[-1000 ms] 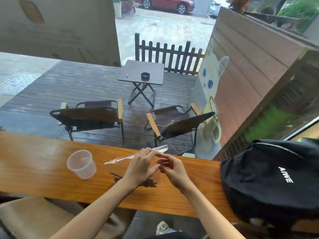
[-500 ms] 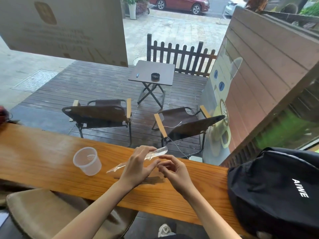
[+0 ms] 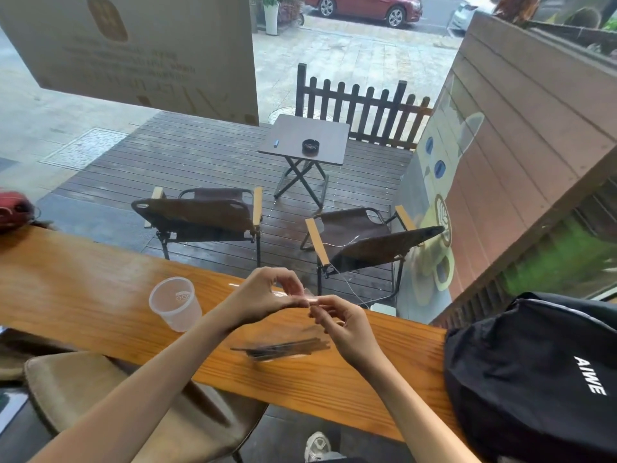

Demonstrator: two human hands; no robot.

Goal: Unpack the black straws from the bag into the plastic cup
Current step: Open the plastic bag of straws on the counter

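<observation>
A clear plastic cup (image 3: 174, 303) stands upright on the wooden counter (image 3: 83, 295), left of my hands. My left hand (image 3: 263, 297) and my right hand (image 3: 340, 324) meet fingertip to fingertip above the counter and both pinch the thin edge of the clear straw bag (image 3: 309, 297). Just below them a bundle of black straws (image 3: 283, 349) lies lengthwise inside clear plastic, over the counter's front half. I cannot tell whether the bundle rests on the wood or hangs from the pinched edge.
A black backpack (image 3: 534, 379) sits on the counter's right end, close to my right forearm. A beige stool (image 3: 100, 396) stands below the counter at the left. A red object (image 3: 13, 208) lies at the far left end. Glass runs behind the counter.
The bag, earlier held level pointing left toward the cup, now has its edge pinched between both hands, and the black straws show below them. The view has shifted closer and to the left.
</observation>
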